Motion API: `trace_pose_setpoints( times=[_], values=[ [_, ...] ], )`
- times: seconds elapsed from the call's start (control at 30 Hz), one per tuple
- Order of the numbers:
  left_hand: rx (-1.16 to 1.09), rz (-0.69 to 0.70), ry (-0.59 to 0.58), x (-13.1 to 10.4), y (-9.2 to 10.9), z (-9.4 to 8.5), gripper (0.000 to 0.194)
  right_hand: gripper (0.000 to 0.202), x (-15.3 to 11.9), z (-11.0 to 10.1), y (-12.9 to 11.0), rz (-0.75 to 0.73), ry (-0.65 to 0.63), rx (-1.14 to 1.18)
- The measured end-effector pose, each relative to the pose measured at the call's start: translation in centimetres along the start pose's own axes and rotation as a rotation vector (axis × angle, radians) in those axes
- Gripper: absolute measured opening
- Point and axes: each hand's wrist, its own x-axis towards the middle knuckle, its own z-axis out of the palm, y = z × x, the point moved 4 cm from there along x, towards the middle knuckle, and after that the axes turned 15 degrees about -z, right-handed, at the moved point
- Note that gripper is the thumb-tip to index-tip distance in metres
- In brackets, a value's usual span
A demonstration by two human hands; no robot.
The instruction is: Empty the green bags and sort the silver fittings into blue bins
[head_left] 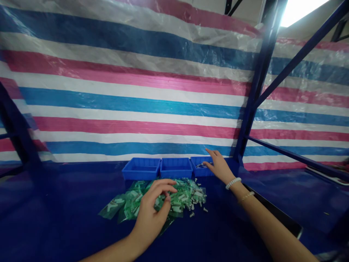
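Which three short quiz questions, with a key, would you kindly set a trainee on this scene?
1. How many blue bins stand in the row?
2. True or false: the right hand is nearest the leftmost bin.
3. What is the left hand nearest to? A) a screwdriver B) green plastic bags C) a towel

Key: 1. Three. 2. False; it is nearest the rightmost bin. 3. B.

Camera, one: head-worn; faces forward and down over table [76,193] to striped sheet [136,91]; left hand [153,204] and right hand [220,169] at close range.
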Motion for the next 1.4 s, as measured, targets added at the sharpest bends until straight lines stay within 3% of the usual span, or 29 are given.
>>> trace_pose_setpoints(
  times=[0.13,0.2,0.27,0.37,0.47,0.53,0.6,0.83,1.1,1.27,1.4],
  values=[
    [0.018,0.003,0.032,0.3,-0.1,-0.3,0.023,0.026,-0.7,-0.1,-1.8,-0.031,-0.097,0.006],
    [0.052,0.008,0.045,0.5,-0.2,-0.4,0.024,0.012,-1.0,0.1,-4.2,-0.098,-0.203,0.068],
    [0.125,0.010,0.026,0.7,-0.2,-0.3,0.026,0.011,-1.5,0.7,-7.1,-0.202,-0.395,0.151],
    [0.305,0.016,-0.093,0.7,-0.1,0.5,0.037,0.013,-2.8,2.0,-10.5,-0.283,-0.606,0.176],
    [0.511,0.047,-0.258,0.3,-0.1,1.5,0.059,0.015,-3.8,2.9,-11.9,-0.296,-0.697,0.101],
    [0.606,0.059,-0.322,0.1,-0.3,1.8,0.063,0.016,-3.9,3.0,-11.9,-0.284,-0.701,0.032],
    [0.649,0.061,-0.319,0.0,-0.3,1.9,0.051,0.016,-3.9,3.0,-11.8,-0.275,-0.700,-0.015],
    [0.671,0.132,-0.155,0.7,-0.3,1.1,0.008,0.021,-4.1,3.1,-12.2,-0.258,-0.658,-0.104],
    [0.561,0.122,0.019,1.7,-0.6,-0.1,0.007,0.013,-4.8,4.1,-12.1,-0.188,-0.668,-0.107],
    [0.516,0.150,0.001,1.6,-0.5,0.0,0.006,0.006,-4.0,2.6,-11.6,-0.043,-0.575,0.107],
    [0.509,0.191,-0.086,1.1,0.0,0.4,0.010,0.009,-3.5,1.8,-10.8,0.199,-0.532,0.580]
  ],
)
